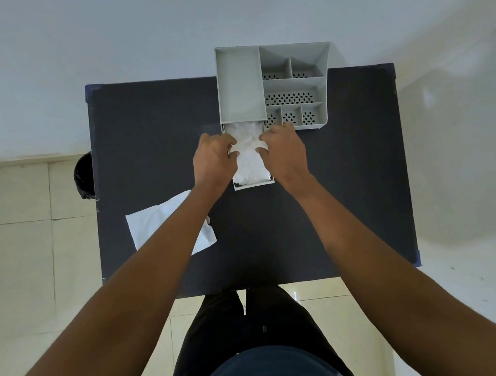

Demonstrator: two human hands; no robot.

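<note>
Dark trousers and a dark-blue shirt hem, nearest the lens, seen from above; person stands at the near edge of the matte black rectangular table. Both bare forearms stretch forward over it.

Flat white sheet of paper lies on the near-left part of the table, partly under the left forearm, well apart from the work.

Mid-table: shallow grey plastic drawer, pulled out toward the person, its far end under the organiser. Inside it, filling most of the width, a white crumpled bundle (cloth or plastic, cannot tell which).

Left hand: at the drawer's left side, fingers and thumb curled in, gripping the bundle's left edge.
Right hand: mirrored on the right side, fingers and thumb curled onto the bundle's right edge. Hands close together, only the bundle between them.

Behind the hands: light grey plastic desk organiser at the table's far edge; one long solid-floored bay on the left above the drawer, several smaller compartments with perforated floors on the right.

Off the table's left edge, a dark rounded object, partly hidden. Pale tiled floor around.
</note>
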